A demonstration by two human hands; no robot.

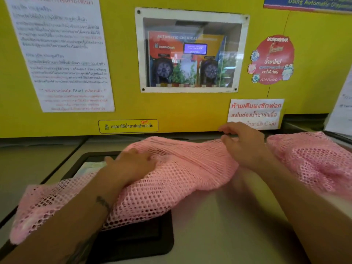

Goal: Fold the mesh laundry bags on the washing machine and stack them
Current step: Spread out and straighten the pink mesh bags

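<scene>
A pink mesh laundry bag (177, 180) lies stretched across the grey top of the washing machine (224, 221), running from the near left corner toward the back. My left hand (133, 164) rests flat on its middle with fingers spread, pressing it down. At the bag's far end my right hand (245, 143) pinches the mesh, close to the yellow wall. A second pink mesh bag (312, 159) sits bunched up to the right of my right forearm.
A black recessed lid panel (133, 242) lies under the stretched bag on the machine's left half. The yellow back wall (171, 111) carries paper notices, a windowed dispenser box (190, 52) and stickers. Another sheet of paper (341, 111) hangs at the far right.
</scene>
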